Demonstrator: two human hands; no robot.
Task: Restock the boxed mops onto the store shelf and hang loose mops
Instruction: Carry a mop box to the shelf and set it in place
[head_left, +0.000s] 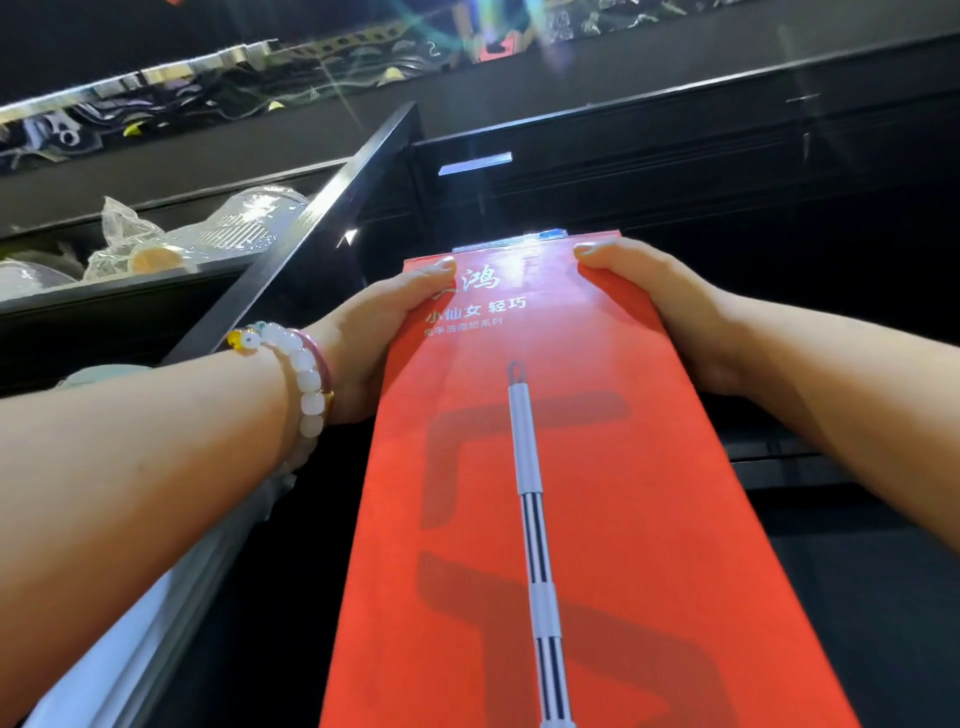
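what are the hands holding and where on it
The red mop box, gripped at its upper end: left hand on the left edge, right hand on the right edge.

Both bare forearms reach up and forward, converging toward twelve o'clock. The left hand comes in from eight o'clock, thumb laid flat across the front of the red box, fingers curled out of sight round its left edge. A bead bracelet circles that wrist. The right hand enters from four o'clock, thumb on the front, fingers wrapped behind the right edge.
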